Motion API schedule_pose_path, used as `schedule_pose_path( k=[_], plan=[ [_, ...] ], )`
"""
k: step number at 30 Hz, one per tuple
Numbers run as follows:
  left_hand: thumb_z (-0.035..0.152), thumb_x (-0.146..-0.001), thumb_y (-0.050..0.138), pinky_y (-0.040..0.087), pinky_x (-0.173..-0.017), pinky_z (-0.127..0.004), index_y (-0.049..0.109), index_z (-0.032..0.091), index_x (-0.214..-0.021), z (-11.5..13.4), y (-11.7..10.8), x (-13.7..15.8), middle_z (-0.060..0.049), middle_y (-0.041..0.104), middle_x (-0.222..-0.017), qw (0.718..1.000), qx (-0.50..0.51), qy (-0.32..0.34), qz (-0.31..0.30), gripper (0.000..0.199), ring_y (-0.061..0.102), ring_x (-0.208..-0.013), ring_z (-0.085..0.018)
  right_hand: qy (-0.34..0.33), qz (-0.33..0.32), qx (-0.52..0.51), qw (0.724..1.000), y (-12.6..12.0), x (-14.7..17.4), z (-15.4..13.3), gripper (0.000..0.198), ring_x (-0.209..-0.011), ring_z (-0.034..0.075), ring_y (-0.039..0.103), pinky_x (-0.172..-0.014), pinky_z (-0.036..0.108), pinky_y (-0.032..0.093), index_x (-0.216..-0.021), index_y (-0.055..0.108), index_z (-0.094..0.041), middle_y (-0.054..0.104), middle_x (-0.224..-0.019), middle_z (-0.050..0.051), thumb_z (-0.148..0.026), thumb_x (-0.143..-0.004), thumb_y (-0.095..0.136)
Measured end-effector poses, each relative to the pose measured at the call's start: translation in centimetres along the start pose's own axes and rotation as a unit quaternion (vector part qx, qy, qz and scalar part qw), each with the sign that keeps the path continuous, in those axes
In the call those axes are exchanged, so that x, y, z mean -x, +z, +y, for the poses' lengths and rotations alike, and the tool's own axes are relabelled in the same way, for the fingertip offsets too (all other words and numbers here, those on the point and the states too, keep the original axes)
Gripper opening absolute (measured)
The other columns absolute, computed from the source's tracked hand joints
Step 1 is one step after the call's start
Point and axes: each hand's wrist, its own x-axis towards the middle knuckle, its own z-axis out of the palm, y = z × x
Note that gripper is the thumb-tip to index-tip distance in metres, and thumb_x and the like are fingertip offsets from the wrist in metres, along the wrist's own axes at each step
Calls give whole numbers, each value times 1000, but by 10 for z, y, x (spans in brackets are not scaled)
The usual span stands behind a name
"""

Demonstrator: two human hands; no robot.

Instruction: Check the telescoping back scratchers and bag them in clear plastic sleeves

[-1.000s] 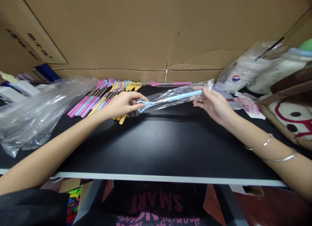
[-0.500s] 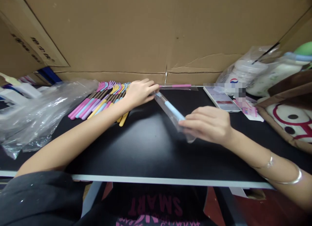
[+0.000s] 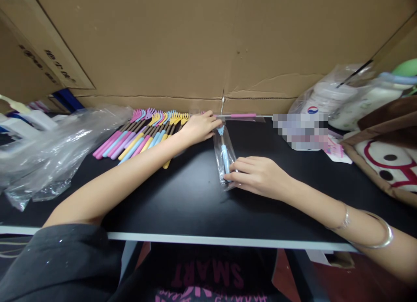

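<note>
A light blue back scratcher (image 3: 225, 159) in a clear plastic sleeve (image 3: 232, 149) lies in front of me, claw end away from me. My right hand (image 3: 257, 176) pinches the near end of the sleeve beside the handle's tip. At the far end, my left hand (image 3: 202, 128) has its fingers closed on the sleeve by the blue claw. Left of it rests a row of back scratchers (image 3: 137, 139) in pink, blue, purple and yellow, partly hidden by my left forearm. A pink-handled back scratcher (image 3: 243, 115) in a clear sleeve lies along the back edge.
Crumpled clear plastic bags (image 3: 58, 150) cover the table's left side. At the right are a bagged cup (image 3: 332, 96), a green-topped bottle (image 3: 381, 100), a pink card (image 3: 337, 150) and a brown bag (image 3: 384, 159). A cardboard wall (image 3: 182, 46) stands behind the black table (image 3: 182, 206).
The sleeved blue back scratcher has swung from slanting right to nearly straight away from me. My right hand has moved left and down with its near end; my left hand has shifted slightly right.
</note>
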Motion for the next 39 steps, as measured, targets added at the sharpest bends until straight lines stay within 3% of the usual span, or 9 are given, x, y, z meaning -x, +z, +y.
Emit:
schedule_pose_path(
  k=[5, 9, 14, 19, 26, 33, 39],
  plan=[
    [24, -88, 61, 46, -88, -33, 58, 16, -122, 20, -24, 25, -11, 66, -120, 1000, 16, 25, -4, 35, 55, -115, -25, 19, -12, -28, 999, -2, 0, -1, 26, -79, 14, 61, -67, 27, 43, -100, 67, -17, 71, -88, 4, -29, -100, 44],
    [32, -89, 61, 46, -88, -32, 60, 20, -120, 44, -44, 58, -6, 67, -120, 996, 60, 66, 2, 33, 56, -115, -22, 25, -36, -50, 998, -3, 1, 0, 23, -81, 15, 63, -69, 27, 45, -103, 66, -18, 72, -93, 5, -31, -99, 48],
    [47, -91, 58, 45, -80, -32, 63, 21, -111, 66, -60, 89, -2, 72, -113, 990, 83, 103, 54, 33, 60, -110, -21, 30, -54, -64, 996, -8, 1, -1, 23, -83, 17, 65, -72, 31, 46, -102, 65, -18, 73, -96, 6, -37, -96, 53],
    [67, -87, 52, 43, -71, -32, 64, 20, -103, 83, -64, 93, -2, 73, -103, 986, 89, 101, 95, 51, 64, -97, -21, 47, -75, -93, 992, -15, 0, -2, 23, -81, 19, 64, -73, 31, 44, -93, 63, -18, 72, -89, 5, -40, -91, 59],
    [52, -89, 59, 38, -59, -30, 65, 22, -85, 92, -58, 83, 2, 70, -83, 981, 88, 89, 149, 31, 63, -80, -16, 68, -86, -161, 981, -17, 1, -2, 15, -86, 18, 63, -74, 30, 42, -92, 65, -20, 71, -92, 4, -35, -91, 61],
    [36, -93, 55, 39, -62, -27, 66, 23, -83, 86, -50, 81, 4, 69, -81, 976, 163, 70, 126, 20, 60, -77, -12, 170, -139, -339, 915, -19, 0, 4, 25, -87, 17, 59, -74, 28, 43, -83, 63, -21, 64, -90, 3, -45, -88, 62],
    [35, -93, 54, 37, -61, -26, 66, 21, -85, 83, -49, 83, 3, 69, -83, 965, 248, 19, 86, 20, 59, -77, -12, 264, -104, -441, 852, -14, -3, 8, 30, -74, 15, 56, -71, 28, 43, -79, 59, -18, 63, -80, 3, -47, -86, 62]
  ],
)
